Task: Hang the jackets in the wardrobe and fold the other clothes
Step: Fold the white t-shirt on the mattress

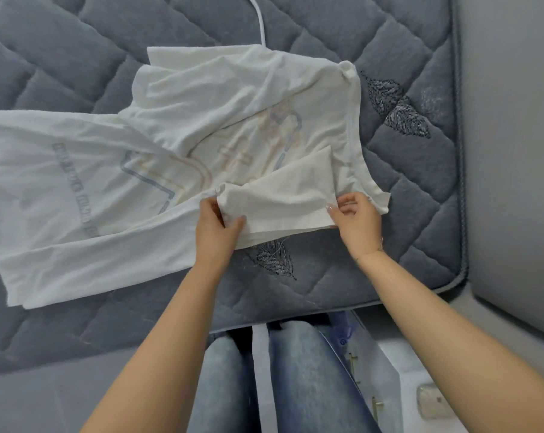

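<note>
Two bare arms reach out from the near side over the grey quilted bed (405, 189). A white T-shirt (177, 135) with a faded print lies crumpled on the bed, spread out to the left. The left hand (217, 226) pinches the near left corner of a folded flap of the T-shirt, thumb on top. The right hand (355, 220) pinches the flap's near right corner with curled fingers (347, 200). A white cord (259, 17) runs out at the far side.

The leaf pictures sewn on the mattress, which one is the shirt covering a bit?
The embroidered leaf by the left hand; the white T-shirt overlaps its top. The other leaves lie uncovered.
</note>
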Available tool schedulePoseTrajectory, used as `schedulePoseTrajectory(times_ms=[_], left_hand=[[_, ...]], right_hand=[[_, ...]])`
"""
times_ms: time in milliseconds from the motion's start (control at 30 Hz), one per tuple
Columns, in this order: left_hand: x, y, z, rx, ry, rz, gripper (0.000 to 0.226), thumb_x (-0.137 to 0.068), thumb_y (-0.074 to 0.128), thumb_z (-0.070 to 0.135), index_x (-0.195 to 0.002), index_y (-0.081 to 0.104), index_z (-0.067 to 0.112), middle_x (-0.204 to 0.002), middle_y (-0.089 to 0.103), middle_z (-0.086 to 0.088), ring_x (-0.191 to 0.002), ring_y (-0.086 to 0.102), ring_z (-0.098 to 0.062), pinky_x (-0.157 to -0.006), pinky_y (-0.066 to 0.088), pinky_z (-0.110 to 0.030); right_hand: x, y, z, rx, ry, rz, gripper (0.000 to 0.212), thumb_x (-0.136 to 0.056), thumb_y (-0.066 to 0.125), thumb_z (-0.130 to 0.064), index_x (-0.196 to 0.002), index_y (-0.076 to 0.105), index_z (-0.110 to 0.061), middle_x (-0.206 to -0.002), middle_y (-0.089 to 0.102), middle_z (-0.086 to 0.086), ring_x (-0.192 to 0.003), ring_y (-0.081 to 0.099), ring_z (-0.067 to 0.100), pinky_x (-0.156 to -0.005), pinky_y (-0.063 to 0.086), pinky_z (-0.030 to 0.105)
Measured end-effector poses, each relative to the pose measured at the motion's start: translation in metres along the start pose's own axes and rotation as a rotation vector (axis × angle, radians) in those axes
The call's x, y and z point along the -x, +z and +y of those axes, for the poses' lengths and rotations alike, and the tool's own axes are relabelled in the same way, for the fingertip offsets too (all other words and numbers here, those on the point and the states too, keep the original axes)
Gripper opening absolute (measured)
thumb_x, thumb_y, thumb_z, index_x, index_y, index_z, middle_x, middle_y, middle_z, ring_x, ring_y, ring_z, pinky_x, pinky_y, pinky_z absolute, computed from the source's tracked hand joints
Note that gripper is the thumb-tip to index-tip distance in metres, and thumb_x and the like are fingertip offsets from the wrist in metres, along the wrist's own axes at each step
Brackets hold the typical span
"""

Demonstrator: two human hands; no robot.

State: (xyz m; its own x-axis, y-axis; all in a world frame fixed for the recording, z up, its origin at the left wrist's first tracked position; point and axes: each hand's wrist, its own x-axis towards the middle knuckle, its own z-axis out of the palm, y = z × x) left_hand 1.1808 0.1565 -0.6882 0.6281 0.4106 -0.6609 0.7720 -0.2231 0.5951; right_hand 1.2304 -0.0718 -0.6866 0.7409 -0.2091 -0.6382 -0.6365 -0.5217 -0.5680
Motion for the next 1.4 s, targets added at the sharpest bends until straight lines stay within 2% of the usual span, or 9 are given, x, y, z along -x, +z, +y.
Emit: schedulePoseTrajectory(times_ms=[200,367,500,633,700,900,1067,1233,1400], left_hand=[[0.01,0.028,0.022,-0.475,0.651,0.153,0.047,-0.079,0.063,0.001,-0.125,0.057,0.01,-0.138,0.049,-0.014,-0.126,0.045,-0.033,-0.103,0.037,-0.046],[-0.026,0.048,-0.015,-0.871,0.652,-0.082,0.058,-0.104,0.038,0.039,-0.155,0.014,0.024,-0.163,0.001,-0.005,-0.151,-0.004,-0.025,-0.122,-0.003,-0.046],[-0.039,0.043,-0.03,-0.928,0.686,-0.112,0.061,-0.103,0.029,0.046,-0.155,0.004,0.025,-0.161,-0.01,0.0,-0.149,-0.013,-0.02,-0.121,-0.01,-0.041],[-0.036,0.016,-0.004,-0.552,0.657,-0.156,0.047,-0.104,0.041,0.035,-0.148,0.04,0.021,-0.159,0.028,-0.002,-0.145,0.026,-0.014,-0.119,0.02,-0.034],[-0.041,-0.016,0.016,-0.206,0.518,0.046,0.026,-0.099,0.053,0.025,-0.123,0.061,0.021,-0.127,0.06,0.006,-0.108,0.056,0.001,-0.094,0.045,-0.022],[-0.098,-0.118,0.029,0.698,-0.237,0.508,0.014,-0.095,0.058,0.01,-0.108,0.055,0.007,-0.103,0.059,-0.008,-0.076,0.058,-0.011,-0.073,0.05,-0.021],[-0.135,-0.175,0.024,0.82,-0.367,0.474,0.034,-0.093,0.065,0.021,-0.12,0.047,0.011,-0.081,0.051,0.003,-0.069,0.05,-0.008,-0.065,0.048,-0.018],[-0.169,-0.207,0.018,0.893,-0.401,0.436,0.045,-0.089,0.072,0.03,-0.125,0.053,0.012,-0.086,0.056,0.003,-0.068,0.053,-0.009,-0.06,0.051,-0.019],[-0.196,-0.231,0.015,0.751,-0.236,0.452,0.025,-0.092,0.067,0.027,-0.1,0.05,0.011,-0.097,0.058,-0.005,-0.08,0.058,-0.018,-0.074,0.055,-0.032]], right_hand=[[-0.01,0.007,-0.008,0.549,-0.808,0.017,0.044,-0.096,0.05,-0.006,-0.139,0.047,0.0,-0.154,0.033,0.018,-0.142,0.032,0.033,-0.117,0.025,0.041],[-0.058,0.025,0.002,1.025,-0.79,-0.203,0.063,-0.105,0.024,-0.043,-0.153,-0.009,-0.018,-0.162,-0.013,0.003,-0.148,-0.015,0.016,-0.121,-0.008,0.036],[-0.063,0.025,0.008,1.001,-0.767,-0.167,0.066,-0.102,0.024,-0.048,-0.152,-0.007,-0.018,-0.159,-0.014,-0.001,-0.147,-0.013,0.014,-0.122,-0.007,0.035],[-0.051,0.025,-0.023,0.801,-0.735,-0.049,0.053,-0.102,0.043,-0.027,-0.149,0.034,-0.006,-0.157,0.03,0.009,-0.145,0.028,0.026,-0.119,0.014,0.043],[-0.053,0.024,-0.057,0.647,-0.788,0.004,0.039,-0.094,0.055,-0.014,-0.132,0.054,-0.003,-0.136,0.054,0.015,-0.123,0.049,0.034,-0.105,0.034,0.045],[-0.061,0.072,-0.181,0.627,-1.001,-0.223,0.019,-0.092,0.054,-0.009,-0.106,0.068,-0.006,-0.101,0.064,0.01,-0.097,0.057,0.03,-0.077,0.043,0.037],[-0.048,0.165,-0.24,0.765,-0.811,-0.42,0.035,-0.093,0.055,-0.043,-0.112,0.055,-0.012,-0.105,0.06,0.002,-0.096,0.058,0.025,-0.068,0.036,0.031],[-0.038,0.241,-0.234,0.884,-0.489,-0.395,0.085,-0.082,0.059,-0.066,-0.135,0.038,-0.004,-0.135,0.049,0.013,-0.124,0.048,0.031,-0.095,0.041,0.038],[-0.04,0.255,-0.221,0.825,-0.559,-0.133,0.037,-0.101,0.04,-0.042,-0.115,0.052,-0.01,-0.122,0.059,0.012,-0.113,0.053,0.033,-0.087,0.04,0.04]])
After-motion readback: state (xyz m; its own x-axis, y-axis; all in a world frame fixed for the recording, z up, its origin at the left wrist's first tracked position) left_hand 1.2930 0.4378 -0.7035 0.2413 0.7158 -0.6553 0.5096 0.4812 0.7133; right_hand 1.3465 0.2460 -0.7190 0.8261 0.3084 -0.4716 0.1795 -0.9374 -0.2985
